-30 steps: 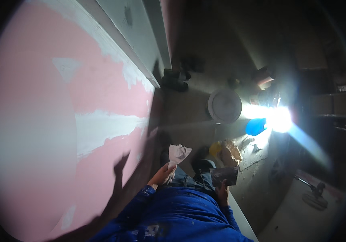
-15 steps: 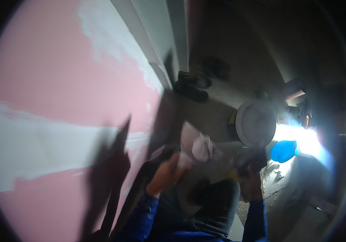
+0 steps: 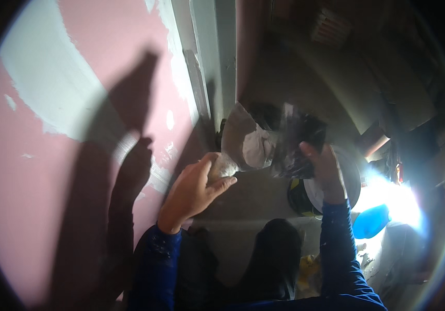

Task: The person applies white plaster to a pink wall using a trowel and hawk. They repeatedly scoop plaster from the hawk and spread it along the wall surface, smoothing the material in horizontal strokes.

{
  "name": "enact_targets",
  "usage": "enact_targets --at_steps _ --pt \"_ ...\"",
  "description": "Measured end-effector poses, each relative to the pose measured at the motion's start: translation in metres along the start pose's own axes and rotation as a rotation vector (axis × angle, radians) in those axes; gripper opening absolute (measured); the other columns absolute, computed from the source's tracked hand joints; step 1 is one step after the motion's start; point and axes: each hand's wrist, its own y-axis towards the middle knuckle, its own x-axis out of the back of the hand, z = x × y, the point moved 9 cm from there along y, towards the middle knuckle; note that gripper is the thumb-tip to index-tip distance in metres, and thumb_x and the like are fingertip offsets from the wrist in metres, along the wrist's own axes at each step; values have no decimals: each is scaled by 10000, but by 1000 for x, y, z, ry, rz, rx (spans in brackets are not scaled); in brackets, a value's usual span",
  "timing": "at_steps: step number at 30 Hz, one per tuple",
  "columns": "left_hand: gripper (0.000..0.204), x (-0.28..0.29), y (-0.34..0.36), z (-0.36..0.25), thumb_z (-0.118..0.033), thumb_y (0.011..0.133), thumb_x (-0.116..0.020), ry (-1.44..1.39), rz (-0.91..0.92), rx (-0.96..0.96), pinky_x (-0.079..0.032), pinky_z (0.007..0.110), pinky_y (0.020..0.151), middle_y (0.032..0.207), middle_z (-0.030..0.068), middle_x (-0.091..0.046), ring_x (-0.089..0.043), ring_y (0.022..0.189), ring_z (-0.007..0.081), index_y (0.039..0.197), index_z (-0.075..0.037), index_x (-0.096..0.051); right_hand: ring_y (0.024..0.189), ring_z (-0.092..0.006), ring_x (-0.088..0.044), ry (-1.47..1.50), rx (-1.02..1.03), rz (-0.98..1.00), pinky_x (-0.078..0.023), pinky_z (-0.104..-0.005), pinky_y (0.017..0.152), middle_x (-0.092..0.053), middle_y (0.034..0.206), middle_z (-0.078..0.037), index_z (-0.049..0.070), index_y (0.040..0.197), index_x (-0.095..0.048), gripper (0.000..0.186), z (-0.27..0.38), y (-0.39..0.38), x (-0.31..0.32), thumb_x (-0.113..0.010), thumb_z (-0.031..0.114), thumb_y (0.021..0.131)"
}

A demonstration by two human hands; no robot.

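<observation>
My left hand (image 3: 188, 192) is closed round the whitish, crusted handle of a trowel (image 3: 232, 136), beside the pink wall. A lump of white compound (image 3: 257, 149) sits on the trowel's pale, flaring blade. To its right, my right hand (image 3: 326, 168) is closed on a dark, wide, flat tool (image 3: 299, 140), smeared by motion. That tool's near edge is close beside the compound; I cannot tell whether they touch. Most of the right hand's fingers are hidden behind the tool.
The pink wall (image 3: 36, 197) at left carries white patches and my shadow. A round bucket (image 3: 351, 171) stands behind my right wrist. Right of it are a glaring lamp (image 3: 388, 192) and a blue object (image 3: 370, 223). A grey upright profile (image 3: 204, 46) runs along the wall's end.
Both hands have risen farther from my body. The right hand has brought its dark tool over beside the trowel's compound. The view has shifted, so the wall patches sit differently.
</observation>
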Motion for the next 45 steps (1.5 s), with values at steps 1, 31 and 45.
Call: enact_targets --at_steps 1,31,45 --pt "499 -1 -1 -1 -293 901 -762 -23 24 22 -526 441 850 1056 218 -711 -688 987 393 1257 -5 -562 971 -141 -663 -7 10 15 -527 -312 863 -692 1111 -79 -12 1263 -620 341 -5 5 -8 -663 181 986" --pt "405 -16 -62 32 -269 913 -756 -674 267 491 -432 237 472 735 3 -595 -524 521 64 1180 19 -656 1301 -382 -522 -773 451 538 -452 -433 1079 -552 1368 -156 75 1373 -520 636 -6 -26 -63 -632 -84 768" --pt "405 -13 -66 42 -305 921 -767 -636 321 461 -403 236 480 746 -8 -600 -511 511 52 1150 9 -650 1292 -262 -569 -1226 1096 593 -310 -596 1175 -664 1318 6 303 1181 -733 378 84 -76 -127 -679 169 831"
